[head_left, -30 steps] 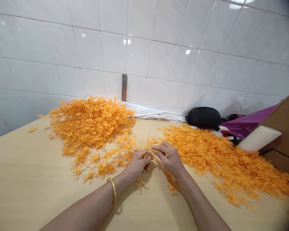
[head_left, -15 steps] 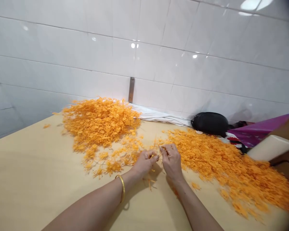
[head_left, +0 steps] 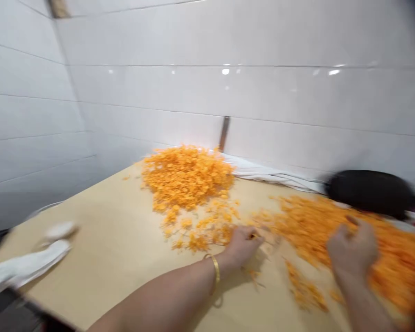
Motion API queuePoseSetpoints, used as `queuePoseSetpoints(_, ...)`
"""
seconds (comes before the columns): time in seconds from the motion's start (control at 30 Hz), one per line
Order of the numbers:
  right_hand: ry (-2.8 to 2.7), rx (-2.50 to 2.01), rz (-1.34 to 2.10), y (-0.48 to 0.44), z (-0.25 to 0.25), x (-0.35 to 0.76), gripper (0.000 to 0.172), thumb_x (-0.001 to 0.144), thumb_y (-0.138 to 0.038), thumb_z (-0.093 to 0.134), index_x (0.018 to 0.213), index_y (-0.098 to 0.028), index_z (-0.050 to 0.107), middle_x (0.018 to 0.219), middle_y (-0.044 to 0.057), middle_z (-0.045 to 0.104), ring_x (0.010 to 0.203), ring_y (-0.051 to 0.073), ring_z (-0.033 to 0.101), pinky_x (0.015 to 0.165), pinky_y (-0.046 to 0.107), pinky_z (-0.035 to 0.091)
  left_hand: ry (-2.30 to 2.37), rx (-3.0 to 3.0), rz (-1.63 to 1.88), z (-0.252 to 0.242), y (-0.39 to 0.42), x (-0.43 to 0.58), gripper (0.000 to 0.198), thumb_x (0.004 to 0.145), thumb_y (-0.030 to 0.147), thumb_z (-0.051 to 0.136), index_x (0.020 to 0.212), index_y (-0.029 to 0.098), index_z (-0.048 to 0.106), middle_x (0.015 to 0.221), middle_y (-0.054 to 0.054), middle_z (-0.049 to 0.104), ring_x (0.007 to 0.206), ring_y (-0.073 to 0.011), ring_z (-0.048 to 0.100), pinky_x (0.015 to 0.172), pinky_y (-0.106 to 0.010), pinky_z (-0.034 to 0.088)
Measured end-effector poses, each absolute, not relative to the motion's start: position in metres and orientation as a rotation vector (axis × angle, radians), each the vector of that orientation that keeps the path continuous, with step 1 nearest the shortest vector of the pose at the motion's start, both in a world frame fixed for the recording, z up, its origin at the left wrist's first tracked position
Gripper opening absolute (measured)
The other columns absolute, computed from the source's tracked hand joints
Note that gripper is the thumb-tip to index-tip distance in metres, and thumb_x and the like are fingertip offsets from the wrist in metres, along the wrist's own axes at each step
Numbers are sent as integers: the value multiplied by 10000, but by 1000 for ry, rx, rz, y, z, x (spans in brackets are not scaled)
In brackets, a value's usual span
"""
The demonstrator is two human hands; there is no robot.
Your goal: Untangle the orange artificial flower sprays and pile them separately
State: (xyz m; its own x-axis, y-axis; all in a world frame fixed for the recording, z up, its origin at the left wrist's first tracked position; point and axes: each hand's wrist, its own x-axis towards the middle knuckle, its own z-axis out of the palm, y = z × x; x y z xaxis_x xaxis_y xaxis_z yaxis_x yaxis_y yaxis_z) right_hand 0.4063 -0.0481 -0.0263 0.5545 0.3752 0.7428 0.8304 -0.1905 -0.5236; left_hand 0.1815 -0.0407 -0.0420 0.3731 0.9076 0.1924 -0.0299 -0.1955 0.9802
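My left hand (head_left: 244, 246), with a gold bangle at the wrist, is closed in a pinch with a bit of orange between thumb and fingers. It looks like an orange flower-like sprig (head_left: 254, 235). Thin orange strands (head_left: 254, 275) lie on the table just below this hand. My right hand (head_left: 352, 251) is over the right heap of orange sprigs (head_left: 307, 221); motion smears its fingers, which look curled, and whether they hold anything is unclear. Left of my left hand, loose sprigs (head_left: 197, 240) spread out from a taller orange pile (head_left: 190, 177).
A small orange cluster (head_left: 304, 288) lies between my forearms on the wooden table (head_left: 124, 258). A black rounded case (head_left: 370, 191) and a white cloth (head_left: 273, 176) lie along the tiled wall. White cloth-like items (head_left: 31, 263) rest at the left edge.
The view has turned left, bringing the table's left edge into sight. My right hand has moved away from my left hand, rightward over the heap. My left hand stays pinched.
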Motion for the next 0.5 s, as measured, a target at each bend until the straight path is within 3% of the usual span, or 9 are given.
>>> queuePoseSetpoints(0.13, -896, -1972, -711, -55, -18, 393, 347, 654, -196, 422, 968, -167, 569, 1053, 194, 434, 869, 324, 409, 577, 415, 297, 865, 1411, 998, -40, -40, 184, 204, 651, 310, 524, 534, 164, 443, 430, 51, 340, 415, -63, 307, 410, -191, 227)
queuePoseSetpoints(0.23, -994, -1934, -725, -59, -12, 391, 234, 726, -259, 398, 772, -168, 609, 957, 170, 508, 849, 300, 415, 612, 421, 302, 878, 1385, 974, -38, -42, 185, 226, 644, 342, 538, 546, 163, 440, 411, 62, 330, 382, -53, 294, 396, -184, 224)
queuePoseSetpoints(0.37, -1145, -1824, -250, -63, -6, 384, 354, 775, -381, 353, 557, -170, 534, 567, 69, 526, 581, 184, 461, 556, 326, 332, 914, 1375, 981, -34, -46, 185, 239, 644, 365, 542, 569, 160, 446, 406, 71, 328, 369, -46, 288, 396, -179, 240)
queuePoseSetpoints(0.5, -1085, -1562, 517, -57, -11, 356, 385, 704, -498, 440, 527, -163, 509, 534, 21, 522, 402, 93, 403, 403, 236, 303, 941, 1387, 974, -32, -46, 186, 242, 659, 376, 535, 594, 160, 447, 396, 79, 309, 364, -43, 271, 394, -177, 245)
